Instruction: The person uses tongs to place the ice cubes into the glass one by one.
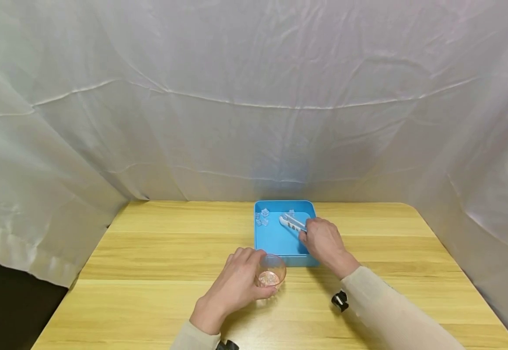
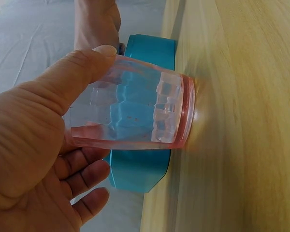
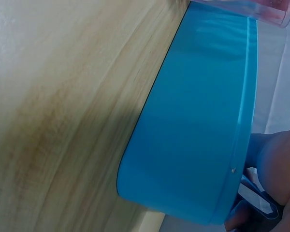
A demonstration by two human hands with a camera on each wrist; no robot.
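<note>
My left hand [image 1: 236, 282] holds a clear pinkish cup [image 1: 272, 266] by its side, thumb on the near side. In the left wrist view, the cup [image 2: 135, 111] stands upright on the table, with clear chunky pieces [image 2: 165, 108] at its bottom. With my right hand [image 1: 325, 243] I grip small pale tongs [image 1: 292, 223] over the blue box [image 1: 276, 241]. Their tips point to the left, low inside the box. Several clear ice-like cubes [image 1: 264, 213] lie by the box's left wall, and another cube [image 1: 291, 212] lies behind the tongs.
The box stands at the far edge of the wooden table [image 1: 158, 253], just beyond the cup. Behind and beside the table hangs a pale grey curtain [image 1: 219, 141]. A black wrist device [image 1: 340, 301] is on the right sleeve.
</note>
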